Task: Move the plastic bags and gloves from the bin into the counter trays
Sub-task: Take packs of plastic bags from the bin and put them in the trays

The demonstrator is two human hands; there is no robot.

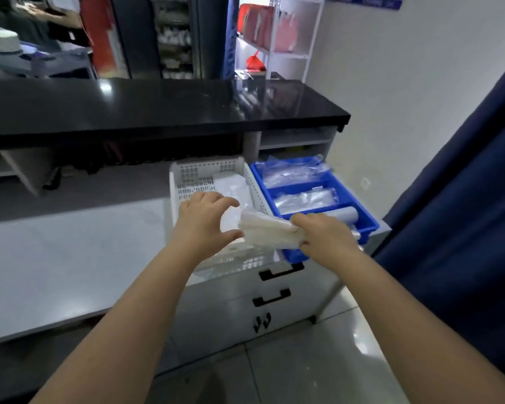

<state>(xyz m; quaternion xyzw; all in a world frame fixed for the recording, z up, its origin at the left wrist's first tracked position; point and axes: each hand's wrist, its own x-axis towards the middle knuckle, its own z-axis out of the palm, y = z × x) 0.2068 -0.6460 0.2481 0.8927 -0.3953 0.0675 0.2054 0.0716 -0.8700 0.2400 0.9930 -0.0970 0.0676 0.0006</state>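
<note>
Over the white tray (184, 182), right hand (325, 236) grips a bag wad (263, 228); left hand (204, 223), at its nine o'clock, spreads open fingers.

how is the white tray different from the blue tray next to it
The white tray has perforated walls and one open space; the blue tray has solid walls and dividers making compartments. The white one sits left, the blue one right. Both rest on the counter and hold clear plastic items.

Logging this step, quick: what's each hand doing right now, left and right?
Left hand: open, fingers spread, thumb at the edge of the bundle of clear plastic, not gripping it.
Right hand: closed on the bundle's other end.
</note>
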